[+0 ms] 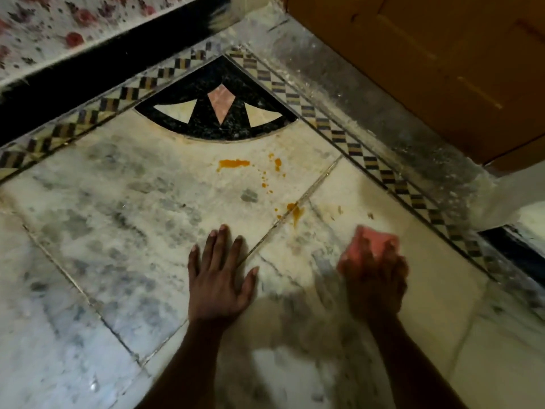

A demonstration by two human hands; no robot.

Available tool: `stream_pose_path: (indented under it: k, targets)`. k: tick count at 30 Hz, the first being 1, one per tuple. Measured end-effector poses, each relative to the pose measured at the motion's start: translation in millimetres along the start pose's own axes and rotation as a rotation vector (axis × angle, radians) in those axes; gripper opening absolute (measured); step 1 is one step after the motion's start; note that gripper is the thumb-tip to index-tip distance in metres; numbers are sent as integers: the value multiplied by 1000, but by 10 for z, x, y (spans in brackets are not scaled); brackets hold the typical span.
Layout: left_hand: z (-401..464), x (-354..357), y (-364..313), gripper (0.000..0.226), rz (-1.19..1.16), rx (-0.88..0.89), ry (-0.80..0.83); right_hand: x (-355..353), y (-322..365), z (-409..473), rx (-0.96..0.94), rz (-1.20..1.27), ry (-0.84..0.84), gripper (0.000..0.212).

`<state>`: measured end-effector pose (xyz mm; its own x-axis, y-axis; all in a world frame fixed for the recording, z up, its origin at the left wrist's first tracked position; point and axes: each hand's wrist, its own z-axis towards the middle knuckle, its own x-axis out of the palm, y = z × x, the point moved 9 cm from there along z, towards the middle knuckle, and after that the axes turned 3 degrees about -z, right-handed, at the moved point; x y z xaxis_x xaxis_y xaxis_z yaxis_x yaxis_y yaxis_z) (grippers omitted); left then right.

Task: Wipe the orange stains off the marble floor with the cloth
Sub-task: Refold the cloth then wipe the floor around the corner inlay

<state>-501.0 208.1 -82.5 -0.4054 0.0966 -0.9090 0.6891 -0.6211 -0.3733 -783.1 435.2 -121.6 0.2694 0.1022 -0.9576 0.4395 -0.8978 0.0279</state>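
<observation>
Right hand point(374, 273) clutches the pink cloth point(373, 242) at lower right; left hand point(219, 273) lies splayed flat. Orange stains point(234, 163) sit mid-frame — careless wiping could smear pigment into the floor joint point(265, 240).

The marble floor point(124, 202) is off-white with grey cloudy blotches all over. Orange stains point(234, 163) sit just below the corner inlay point(216, 104), which is a black fan shape with two cream wedges and a pink diamond in the middle. More orange drips point(296, 212) trail further down from the inlay along a tile seam. A checkered border strip point(354, 149) runs off both sides of the inlay, dark and tan diamonds on pale. The cloth point(373, 242) is pinkish, maybe salmon, though it's blurry. Up left of the inlay is a white fabric point(44, 28) with red flowers; up right is a brown panel point(442, 69).
</observation>
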Motion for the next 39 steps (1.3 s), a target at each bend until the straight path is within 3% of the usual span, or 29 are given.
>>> stream_pose_path:
  k: [3, 5, 9, 11, 15, 17, 19, 21, 24, 27, 30, 33, 37, 39]
  targets:
    - [1, 20, -1, 75, -4, 3, 9, -450, 186, 801, 299, 268, -110, 84]
    - [-3, 16, 14, 74, 0, 5, 3, -478, 583, 981, 317, 356, -66, 88]
    - [3, 4, 6, 71, 27, 0, 15, -157, 1142, 135, -185, 92, -117, 71]
    - [9, -13, 3, 70, 15, 2, 5, 7, 919, -533, -259, 58, -168, 67]
    - [1, -1, 7, 69, 12, -2, 23, -105, 519, -232, 61, 79, -141, 70]
    - [-6, 30, 31, 68, 20, -7, 25, -190, 607, 322, 192, 204, -76, 73]
    - [-2, 45, 23, 68, 24, -1, 18, -222, 865, 797, 209, 315, -53, 77]
    - [-4, 30, 23, 68, 19, 5, 5, -244, 1253, 895, 98, 249, -58, 80]
    - [14, 14, 29, 70, 13, 4, 16, -167, 1613, 356, -232, 81, -75, 81]
    - [20, 22, 27, 72, 14, 4, 33, -154, 1312, -194, -387, 92, -153, 73]
    - [4, 44, 38, 74, 26, 10, 51, -175, 1045, 109, -111, 128, -125, 64]
    - [-9, 65, 14, 75, 47, 24, 51, -278, 1311, 565, 105, 260, -88, 64]
    - [-21, 50, 2, 75, 44, 36, 42, -295, 1933, 446, -214, 307, -62, 56]
    - [-25, 51, 5, 75, 40, 31, 39, -310, 2048, 212, -399, 511, -4, 45]
